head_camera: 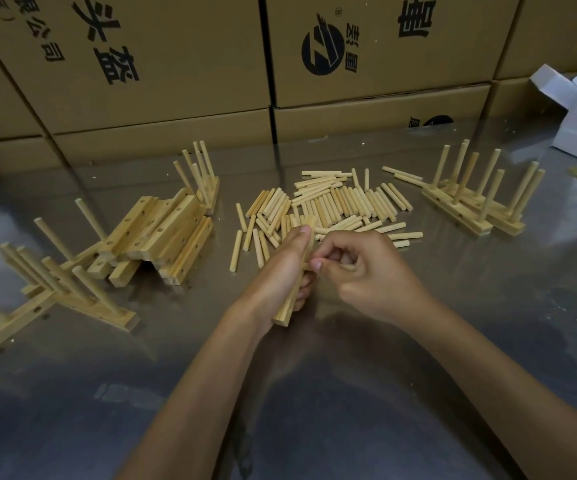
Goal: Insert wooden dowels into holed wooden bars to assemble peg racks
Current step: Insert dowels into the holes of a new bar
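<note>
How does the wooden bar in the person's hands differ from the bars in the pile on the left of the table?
The held bar is gripped by the left hand, tilted with its lower end near the table; the piled bars lie loose, untouched, leaning on each other. The held bar is single; the pile holds many. The right hand pinches at the held bar, seemingly seating a dowel. Both are pale wood with drilled holes.

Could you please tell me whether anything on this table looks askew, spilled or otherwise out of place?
The racks at the left lie tipped over, pegs slanting sideways, while the racks at the right stand with pegs up. Loose dowels are scattered rather than stacked. Nothing looks damaged.
</note>
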`<state>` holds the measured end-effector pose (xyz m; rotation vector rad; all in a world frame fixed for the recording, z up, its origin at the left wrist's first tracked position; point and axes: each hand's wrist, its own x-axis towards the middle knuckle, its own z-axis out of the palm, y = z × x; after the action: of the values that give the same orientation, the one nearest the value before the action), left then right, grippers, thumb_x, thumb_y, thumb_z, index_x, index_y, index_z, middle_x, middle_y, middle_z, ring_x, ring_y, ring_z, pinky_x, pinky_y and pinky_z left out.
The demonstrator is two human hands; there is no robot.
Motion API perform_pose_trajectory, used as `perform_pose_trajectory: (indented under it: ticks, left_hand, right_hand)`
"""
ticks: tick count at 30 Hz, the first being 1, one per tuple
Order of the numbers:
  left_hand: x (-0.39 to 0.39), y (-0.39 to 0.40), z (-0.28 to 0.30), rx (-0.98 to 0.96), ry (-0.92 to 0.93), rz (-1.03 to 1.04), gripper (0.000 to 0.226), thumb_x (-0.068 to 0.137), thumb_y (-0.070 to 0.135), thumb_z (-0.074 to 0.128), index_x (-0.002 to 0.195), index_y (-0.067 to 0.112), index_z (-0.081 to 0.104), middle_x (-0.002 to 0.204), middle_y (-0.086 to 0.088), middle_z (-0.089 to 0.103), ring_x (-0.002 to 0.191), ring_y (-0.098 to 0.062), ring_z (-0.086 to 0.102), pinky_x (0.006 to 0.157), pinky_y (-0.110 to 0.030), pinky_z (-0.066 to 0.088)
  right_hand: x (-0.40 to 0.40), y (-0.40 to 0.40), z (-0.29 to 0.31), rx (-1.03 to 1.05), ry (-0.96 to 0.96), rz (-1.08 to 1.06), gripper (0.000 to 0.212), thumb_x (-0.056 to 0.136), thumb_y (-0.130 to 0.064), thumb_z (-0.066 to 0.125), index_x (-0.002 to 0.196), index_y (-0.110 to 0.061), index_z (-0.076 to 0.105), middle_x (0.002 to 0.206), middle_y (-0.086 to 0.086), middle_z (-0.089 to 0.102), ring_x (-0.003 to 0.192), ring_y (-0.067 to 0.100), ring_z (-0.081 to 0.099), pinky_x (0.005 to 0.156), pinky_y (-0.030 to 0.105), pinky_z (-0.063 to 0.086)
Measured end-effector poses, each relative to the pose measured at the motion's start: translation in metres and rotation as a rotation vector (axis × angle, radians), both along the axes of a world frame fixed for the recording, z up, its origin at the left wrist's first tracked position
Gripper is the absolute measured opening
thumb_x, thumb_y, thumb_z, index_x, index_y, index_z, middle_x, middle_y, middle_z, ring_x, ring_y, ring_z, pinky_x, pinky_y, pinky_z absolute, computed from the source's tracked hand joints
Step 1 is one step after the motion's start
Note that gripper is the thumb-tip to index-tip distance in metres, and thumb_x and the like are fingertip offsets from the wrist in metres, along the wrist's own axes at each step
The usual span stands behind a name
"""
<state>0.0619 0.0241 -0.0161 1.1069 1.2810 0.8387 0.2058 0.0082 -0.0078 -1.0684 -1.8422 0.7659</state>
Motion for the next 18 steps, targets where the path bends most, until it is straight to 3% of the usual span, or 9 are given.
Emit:
perform_pose_trajectory:
  ticks: [3, 5, 8, 9, 10, 12, 14, 18]
  left_hand:
    - [0.0006, -0.0001, 0.0009, -0.003, -0.042, 0.015, 0.071, 0.101, 0.06, 0.035, 0.151, 0.01, 0.034, 0.052, 0.002, 0.037, 0.041, -0.011, 0.032, 0.039, -0.02, 0.025]
    - [-0.0003, -0.0003, 0.0023, -0.004, -0.1, 0.014, 0.066, 0.102, 0.06, 0.036, 0.145, 0.01, 0.043, 0.052, 0.002, 0.037, 0.042, -0.011, 0.032, 0.039, -0.02, 0.023]
    - [-0.0014, -0.0015, 0.0033, -0.031, -0.151, -0.015, 0.052, 0.101, 0.062, 0.036, 0.1, 0.013, 0.056, 0.052, 0.001, 0.038, 0.043, -0.011, 0.033, 0.041, -0.021, 0.023]
    - [-0.0017, -0.002, 0.0035, -0.036, -0.158, -0.024, 0.051, 0.1, 0.062, 0.037, 0.098, 0.016, 0.058, 0.052, 0.001, 0.038, 0.043, -0.011, 0.033, 0.041, -0.022, 0.023]
    - [-0.0019, -0.0025, 0.0039, -0.032, -0.157, -0.023, 0.057, 0.1, 0.062, 0.037, 0.109, 0.011, 0.059, 0.053, 0.001, 0.038, 0.043, -0.011, 0.033, 0.041, -0.022, 0.023]
    - [-0.0021, -0.0005, 0.0032, -0.016, -0.141, -0.002, 0.071, 0.1, 0.063, 0.037, 0.141, 0.005, 0.044, 0.053, 0.001, 0.038, 0.043, -0.011, 0.033, 0.04, -0.021, 0.024]
    - [-0.002, -0.0001, 0.0024, -0.016, -0.108, 0.007, 0.072, 0.1, 0.063, 0.036, 0.148, 0.01, 0.038, 0.052, 0.001, 0.038, 0.043, -0.01, 0.033, 0.039, -0.02, 0.025]
    - [0.0012, 0.0021, 0.0009, -0.027, -0.02, 0.05, 0.067, 0.1, 0.063, 0.037, 0.148, 0.016, 0.044, 0.052, 0.003, 0.042, 0.041, -0.01, 0.038, 0.039, -0.019, 0.031]
  right_hand:
    - [-0.0005, 0.001, -0.0007, -0.044, 0.07, 0.016, 0.016, 0.086, -0.001, 0.067, 0.076, -0.012, 0.07, 0.067, -0.004, 0.063, 0.06, -0.001, 0.052, 0.06, 0.012, 0.038]
    - [-0.0013, 0.0009, -0.0002, -0.052, 0.108, 0.025, 0.014, 0.087, -0.001, 0.067, 0.078, -0.01, 0.071, 0.07, -0.001, 0.066, 0.064, 0.0, 0.054, 0.064, 0.013, 0.04]
    - [-0.002, 0.0011, -0.0005, -0.055, 0.116, 0.022, 0.011, 0.088, -0.003, 0.067, 0.08, -0.01, 0.072, 0.074, 0.003, 0.069, 0.066, 0.004, 0.056, 0.065, 0.016, 0.042]
    - [-0.0021, 0.001, -0.0004, -0.052, 0.114, 0.017, 0.011, 0.088, -0.004, 0.068, 0.08, -0.01, 0.072, 0.073, 0.002, 0.068, 0.064, 0.002, 0.054, 0.063, 0.014, 0.04]
    - [-0.0022, 0.0007, -0.0006, -0.046, 0.112, 0.01, 0.011, 0.088, -0.004, 0.068, 0.08, -0.011, 0.072, 0.071, 0.001, 0.067, 0.061, 0.001, 0.052, 0.061, 0.012, 0.038]
    - [-0.0026, 0.0001, -0.0019, -0.034, 0.109, -0.003, 0.012, 0.088, -0.004, 0.068, 0.079, -0.01, 0.072, 0.069, -0.001, 0.065, 0.057, 0.0, 0.05, 0.058, 0.01, 0.036]
    - [-0.0031, 0.0, -0.0032, -0.031, 0.097, -0.012, 0.012, 0.088, -0.004, 0.068, 0.078, -0.01, 0.071, 0.068, -0.001, 0.064, 0.056, 0.0, 0.048, 0.056, 0.01, 0.034]
    - [-0.0015, 0.002, -0.0007, -0.072, 0.076, -0.041, 0.011, 0.088, -0.005, 0.068, 0.08, -0.011, 0.073, 0.069, -0.001, 0.065, 0.054, 0.0, 0.047, 0.056, 0.012, 0.034]
